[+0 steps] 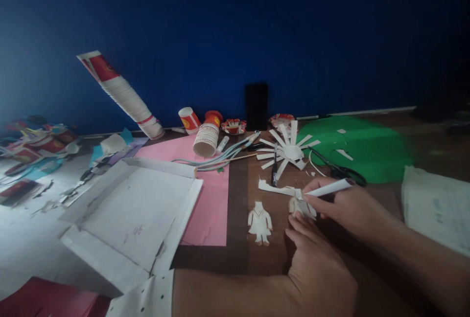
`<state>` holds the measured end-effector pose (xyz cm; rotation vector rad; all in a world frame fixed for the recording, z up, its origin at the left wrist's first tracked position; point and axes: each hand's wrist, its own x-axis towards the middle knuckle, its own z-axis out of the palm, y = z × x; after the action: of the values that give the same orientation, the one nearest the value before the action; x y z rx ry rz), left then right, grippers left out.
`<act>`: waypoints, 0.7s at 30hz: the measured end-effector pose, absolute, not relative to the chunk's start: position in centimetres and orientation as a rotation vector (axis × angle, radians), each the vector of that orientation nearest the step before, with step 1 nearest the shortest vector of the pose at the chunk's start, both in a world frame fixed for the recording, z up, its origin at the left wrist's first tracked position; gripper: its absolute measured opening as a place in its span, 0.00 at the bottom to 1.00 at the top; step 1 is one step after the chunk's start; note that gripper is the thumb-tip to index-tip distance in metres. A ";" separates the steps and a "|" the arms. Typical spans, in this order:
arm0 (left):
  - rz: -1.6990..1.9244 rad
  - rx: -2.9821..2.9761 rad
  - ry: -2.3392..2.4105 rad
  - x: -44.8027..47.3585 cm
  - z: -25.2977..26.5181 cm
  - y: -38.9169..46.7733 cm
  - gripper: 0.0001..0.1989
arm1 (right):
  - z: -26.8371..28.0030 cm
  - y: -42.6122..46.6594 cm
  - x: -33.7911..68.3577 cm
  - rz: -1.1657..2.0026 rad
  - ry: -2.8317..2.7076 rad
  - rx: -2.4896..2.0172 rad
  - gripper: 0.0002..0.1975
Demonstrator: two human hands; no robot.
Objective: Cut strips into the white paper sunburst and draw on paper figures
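Note:
My right hand is closed around a white pen-like stick, its tip against the top of a small white paper cutout. Pressed to the lower part of that cutout are the outstretched fingertips of my left hand. Beside it on the brown table lies another paper doll-shaped cutout, with a dress, arms and feet outlined. A narrow paper strip reaches leftward from the tip of the stick. Whether the strip is joined to the cutout I cannot tell.
A white box lid and pink paper lie left. Behind are a leaning cup stack, a cut-open paper cup, a dark phone, cables, scissors and green paper. White sheets sit right.

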<state>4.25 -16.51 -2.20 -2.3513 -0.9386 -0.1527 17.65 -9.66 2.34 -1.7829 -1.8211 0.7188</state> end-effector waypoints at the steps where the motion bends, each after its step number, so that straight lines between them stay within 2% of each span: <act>1: -0.158 -2.349 -0.938 4.2 -2.1 -16.5 0.19 | 2.4 -9.7 17.6 0.715 -1.820 -1.789 0.09; 21: -0.181 -2.374 -0.945 4.1 -1.6 -16.5 0.19 | 2.2 -9.8 17.8 0.789 -1.803 -1.791 0.09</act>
<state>4.09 -16.47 -1.61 -2.3742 -0.9454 -0.1814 17.84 -9.79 2.20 -1.7906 -1.8033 0.7885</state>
